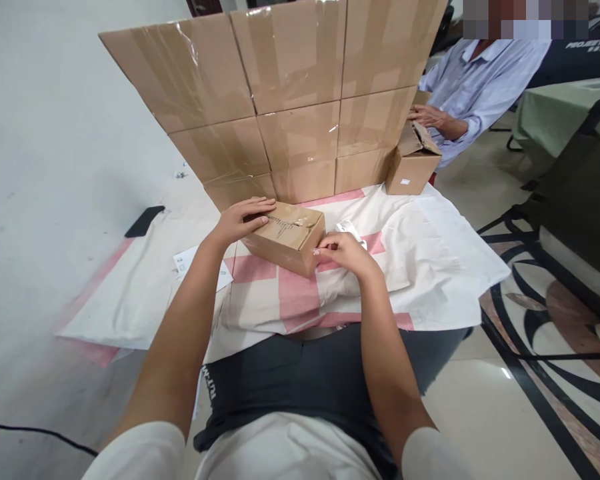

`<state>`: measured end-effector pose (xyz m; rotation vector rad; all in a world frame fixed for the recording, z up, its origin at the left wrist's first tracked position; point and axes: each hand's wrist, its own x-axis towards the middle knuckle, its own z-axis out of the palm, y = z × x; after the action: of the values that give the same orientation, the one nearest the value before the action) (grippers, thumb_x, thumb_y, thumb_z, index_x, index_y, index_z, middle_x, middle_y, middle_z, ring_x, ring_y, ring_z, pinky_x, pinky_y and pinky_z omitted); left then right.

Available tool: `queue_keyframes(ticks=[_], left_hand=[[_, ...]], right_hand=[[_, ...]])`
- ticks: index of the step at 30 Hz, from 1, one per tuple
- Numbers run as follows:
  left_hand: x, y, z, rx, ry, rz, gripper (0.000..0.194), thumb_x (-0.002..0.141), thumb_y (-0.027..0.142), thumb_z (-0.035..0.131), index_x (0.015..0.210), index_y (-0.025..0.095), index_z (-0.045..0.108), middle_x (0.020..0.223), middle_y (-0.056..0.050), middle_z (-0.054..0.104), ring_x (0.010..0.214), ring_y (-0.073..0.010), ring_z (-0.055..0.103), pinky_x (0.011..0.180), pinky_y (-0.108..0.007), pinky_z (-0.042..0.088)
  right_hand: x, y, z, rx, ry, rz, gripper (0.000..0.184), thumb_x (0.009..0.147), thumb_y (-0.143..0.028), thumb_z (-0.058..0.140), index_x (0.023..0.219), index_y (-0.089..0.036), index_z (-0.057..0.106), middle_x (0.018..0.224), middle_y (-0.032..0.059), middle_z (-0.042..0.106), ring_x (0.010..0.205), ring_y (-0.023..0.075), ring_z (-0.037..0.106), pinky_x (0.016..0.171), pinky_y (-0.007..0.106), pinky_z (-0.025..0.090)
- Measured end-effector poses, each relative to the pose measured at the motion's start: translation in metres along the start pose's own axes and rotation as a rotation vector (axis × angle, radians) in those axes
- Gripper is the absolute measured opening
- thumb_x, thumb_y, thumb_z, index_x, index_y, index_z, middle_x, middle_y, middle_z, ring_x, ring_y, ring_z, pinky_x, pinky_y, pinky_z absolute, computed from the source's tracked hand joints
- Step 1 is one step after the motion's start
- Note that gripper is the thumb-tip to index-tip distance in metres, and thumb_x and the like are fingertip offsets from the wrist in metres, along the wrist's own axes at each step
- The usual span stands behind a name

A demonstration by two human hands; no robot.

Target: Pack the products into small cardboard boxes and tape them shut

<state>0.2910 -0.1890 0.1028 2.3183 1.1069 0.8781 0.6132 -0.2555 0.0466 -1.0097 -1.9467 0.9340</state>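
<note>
A small taped cardboard box (293, 233) with dark print on its top lies at an angle on the cloth-covered table. My left hand (245, 217) rests on the box's left part, fingers stretched out along its top. At the right end of the box is my right hand (345, 252), thumb and forefinger pinched together and touching that end face. Something pale and tiny shows at those fingertips, too small to name. Partly hidden behind my right hand lies a white piece of paper or plastic (347, 229).
Stacked cardboard boxes (300, 133) form a wall behind the table. A person's hand (430, 117) touches another box (414, 170) with a small white label at the back right. A printed white sheet (220, 273) and a black flat object (145, 221) lie to the left.
</note>
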Motion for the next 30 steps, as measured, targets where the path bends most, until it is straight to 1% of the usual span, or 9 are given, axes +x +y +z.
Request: queue_keyframes(ticks=[5,8,10,12,15,17,26,28,30], left_hand=[[0.002,-0.005,-0.002,-0.042,-0.024,0.033,0.051,0.089,0.062,0.070,0.128,0.030,0.075,0.146,-0.004,0.066,0.145,-0.0322,0.050,0.128,-0.055,0.028],[0.002,-0.007,-0.003,-0.035,-0.022,0.066,0.046,0.090,0.059,0.070,0.126,0.031,0.076,0.143,-0.003,0.068,0.145,-0.0309,0.051,0.128,-0.053,0.030],[0.002,-0.007,-0.003,-0.038,-0.023,0.063,0.044,0.089,0.058,0.071,0.124,0.032,0.076,0.142,-0.003,0.068,0.145,-0.0302,0.052,0.128,-0.051,0.031],[0.001,-0.005,-0.004,-0.044,-0.022,0.058,0.041,0.089,0.056,0.072,0.124,0.034,0.077,0.141,-0.003,0.068,0.145,-0.0297,0.052,0.128,-0.050,0.032],[0.001,-0.004,-0.003,-0.046,-0.018,0.068,0.039,0.089,0.055,0.072,0.123,0.036,0.077,0.140,-0.002,0.069,0.145,-0.0298,0.053,0.127,-0.050,0.033],[0.000,-0.004,-0.003,-0.043,-0.013,0.071,0.039,0.089,0.056,0.071,0.123,0.036,0.077,0.139,-0.002,0.070,0.144,-0.0301,0.053,0.127,-0.051,0.033],[0.001,-0.005,-0.002,-0.017,-0.005,0.068,0.040,0.091,0.056,0.069,0.124,0.035,0.077,0.140,-0.001,0.070,0.143,-0.0285,0.054,0.126,-0.049,0.035],[0.001,-0.007,-0.002,-0.007,-0.006,0.077,0.040,0.091,0.056,0.069,0.124,0.035,0.076,0.140,-0.001,0.070,0.143,-0.0281,0.055,0.126,-0.049,0.035],[0.001,-0.009,-0.002,-0.003,-0.002,0.090,0.040,0.091,0.056,0.068,0.124,0.035,0.077,0.139,-0.001,0.070,0.142,-0.0284,0.055,0.127,-0.049,0.035]], right_hand=[[0.004,0.003,0.002,-0.145,0.134,0.045,0.030,0.078,-0.035,0.083,0.065,-0.019,0.062,0.068,-0.0017,0.062,0.066,0.0152,0.053,0.063,0.028,0.038],[0.006,0.006,0.004,-0.209,0.266,0.063,0.044,0.062,-0.038,0.096,0.087,-0.019,0.065,0.087,0.0011,0.067,0.069,0.0161,0.055,0.065,0.028,0.042],[0.006,0.006,0.004,-0.157,0.229,0.074,0.063,0.063,-0.041,0.095,0.113,-0.019,0.065,0.105,0.0048,0.070,0.071,0.0167,0.059,0.068,0.030,0.047],[0.005,0.006,0.003,-0.073,0.129,0.081,0.063,0.072,-0.043,0.090,0.125,-0.022,0.064,0.110,0.0051,0.072,0.070,0.0172,0.062,0.069,0.031,0.051],[0.003,0.005,0.000,0.023,0.038,0.075,0.044,0.080,-0.042,0.082,0.117,-0.024,0.069,0.105,0.0039,0.075,0.070,0.0189,0.066,0.069,0.032,0.054],[0.002,0.005,-0.001,0.062,0.020,0.083,0.041,0.081,-0.041,0.080,0.117,-0.024,0.069,0.105,0.0038,0.076,0.071,0.0195,0.067,0.066,0.032,0.054],[0.007,0.002,0.007,0.010,0.014,0.109,0.065,0.067,-0.041,0.091,0.122,-0.018,0.065,0.093,0.0009,0.070,0.076,0.0189,0.064,0.070,0.031,0.054],[0.007,0.002,0.010,0.042,0.000,0.084,0.075,0.065,-0.041,0.093,0.129,-0.017,0.061,0.109,0.0056,0.072,0.091,0.0234,0.067,0.080,0.035,0.057],[0.004,-0.001,0.017,0.072,0.025,0.026,0.095,0.064,-0.042,0.094,0.145,-0.019,0.050,0.135,0.0115,0.065,0.119,0.0295,0.064,0.099,0.041,0.055]])
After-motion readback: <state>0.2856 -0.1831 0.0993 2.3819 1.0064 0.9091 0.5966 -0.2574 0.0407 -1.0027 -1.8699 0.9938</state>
